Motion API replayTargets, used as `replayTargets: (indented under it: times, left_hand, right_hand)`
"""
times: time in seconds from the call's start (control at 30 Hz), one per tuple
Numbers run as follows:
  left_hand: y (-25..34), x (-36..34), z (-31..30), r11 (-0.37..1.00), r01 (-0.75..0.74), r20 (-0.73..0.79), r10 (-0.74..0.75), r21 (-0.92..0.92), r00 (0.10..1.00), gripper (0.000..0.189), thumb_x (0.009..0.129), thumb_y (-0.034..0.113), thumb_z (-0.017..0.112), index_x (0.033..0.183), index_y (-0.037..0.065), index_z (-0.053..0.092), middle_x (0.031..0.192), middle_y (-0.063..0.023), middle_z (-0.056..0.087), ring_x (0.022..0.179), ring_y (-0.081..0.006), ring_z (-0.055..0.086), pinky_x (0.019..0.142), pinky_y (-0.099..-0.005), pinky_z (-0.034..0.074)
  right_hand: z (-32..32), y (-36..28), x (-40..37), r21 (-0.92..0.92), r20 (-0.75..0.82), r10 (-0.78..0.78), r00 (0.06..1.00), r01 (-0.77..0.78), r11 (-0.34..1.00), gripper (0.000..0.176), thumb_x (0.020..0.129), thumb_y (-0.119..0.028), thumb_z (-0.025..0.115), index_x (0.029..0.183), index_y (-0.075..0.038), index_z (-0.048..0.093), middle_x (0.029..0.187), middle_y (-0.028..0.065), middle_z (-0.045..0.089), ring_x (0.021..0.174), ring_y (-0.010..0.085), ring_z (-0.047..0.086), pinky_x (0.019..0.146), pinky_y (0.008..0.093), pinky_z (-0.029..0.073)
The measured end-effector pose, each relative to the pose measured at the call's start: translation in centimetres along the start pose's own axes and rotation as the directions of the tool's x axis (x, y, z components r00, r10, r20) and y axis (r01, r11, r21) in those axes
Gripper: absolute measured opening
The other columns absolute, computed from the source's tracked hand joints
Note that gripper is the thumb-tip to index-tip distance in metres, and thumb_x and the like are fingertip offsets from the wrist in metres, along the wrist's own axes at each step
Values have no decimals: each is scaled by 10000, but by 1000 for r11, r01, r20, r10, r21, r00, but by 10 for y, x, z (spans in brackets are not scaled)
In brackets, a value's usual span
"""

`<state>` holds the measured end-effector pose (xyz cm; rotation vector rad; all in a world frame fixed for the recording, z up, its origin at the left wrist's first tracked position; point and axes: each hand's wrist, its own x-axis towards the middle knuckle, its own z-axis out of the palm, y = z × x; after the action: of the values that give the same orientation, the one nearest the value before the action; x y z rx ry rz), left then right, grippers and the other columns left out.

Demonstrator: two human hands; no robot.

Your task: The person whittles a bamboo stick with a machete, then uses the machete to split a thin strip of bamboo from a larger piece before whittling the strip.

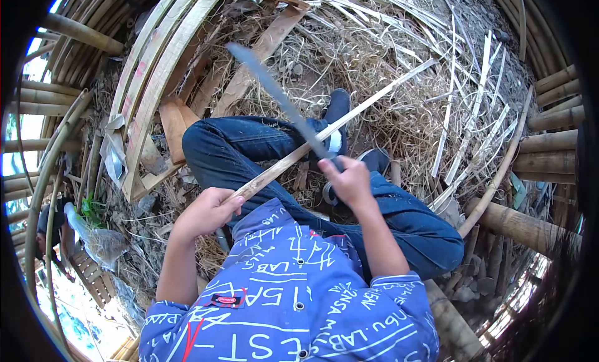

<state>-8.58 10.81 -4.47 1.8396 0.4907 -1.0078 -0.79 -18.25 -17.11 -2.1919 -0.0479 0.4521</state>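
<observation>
Mid-frame, the left hand (209,211) grips a bamboo strip (349,118) and the right hand (349,182) a motion-blurred blade (274,93), its handle hidden in the fist.

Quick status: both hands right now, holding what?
Left hand: closed on the bamboo strip.
Right hand: closed on the long knife.
</observation>
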Motion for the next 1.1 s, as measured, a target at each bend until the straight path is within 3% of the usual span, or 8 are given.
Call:
replayTargets:
  times: [0.1,0.2,0.3,0.57,0.63,0.77,0.9,1.1]
  left_hand:
    - [-6,2,4,1000,-5,-8,5,-11,1000,317,969,226,548,771,-21,575,554,-10,471,510,-102,421,481,-301,366]
    - [-14,4,11,967,-202,-159,226,152,961,270,960,195,542,1011,-46,652,675,-134,620,614,-212,572,615,-361,466]
    - [-18,5,17,947,-256,-183,291,192,939,276,983,212,533,990,-42,643,648,-15,560,592,-96,484,548,-295,422]
    - [-1,-11,11,933,-226,-183,283,282,942,301,987,224,518,811,-16,564,590,-39,522,563,-116,482,533,-314,409]
    - [2,-19,5,958,-114,-182,166,265,969,295,983,217,519,805,-14,565,580,-44,517,544,-122,477,518,-320,404]
    - [-22,-40,-19,971,-50,-152,87,232,984,306,975,235,532,838,-29,603,615,-91,561,550,-173,497,549,-365,432]
    - [-23,-28,-15,978,-64,-115,88,199,990,291,983,215,532,829,-20,607,680,-27,597,604,-85,543,559,-265,449]
    - [-2,-35,-25,995,-36,-75,43,93,996,289,987,196,529,792,-4,600,613,14,535,546,-53,475,499,-240,392]
  right_hand:
    - [23,-42,-31,84,197,-55,979,39,996,557,801,-593,656,772,-39,707,635,205,642,635,381,664,607,458,515]
    - [39,-58,-45,-108,213,-251,944,278,954,637,785,-656,630,684,-28,662,592,193,625,594,376,656,559,459,518]
    - [36,-57,-47,-156,225,-277,934,315,936,656,787,-677,608,659,-35,644,579,180,623,580,363,655,538,454,512]
    - [22,-40,-35,-327,202,-331,922,383,864,662,791,-703,578,686,-51,633,594,167,632,567,339,656,531,447,507]
    - [14,-26,-28,-368,134,-288,948,318,874,665,796,-703,579,705,-48,641,633,178,646,608,358,664,567,463,514]
    - [-47,51,20,-388,-105,276,955,-295,873,648,842,-694,522,874,-88,748,754,203,688,785,377,686,710,484,516]
    - [-56,62,25,-440,-197,166,966,-238,866,681,852,-663,528,794,-13,724,710,220,672,761,410,675,702,493,512]
    - [-15,6,-14,-122,-88,99,991,-109,986,599,829,-604,622,733,-15,679,653,224,638,696,416,650,638,489,486]
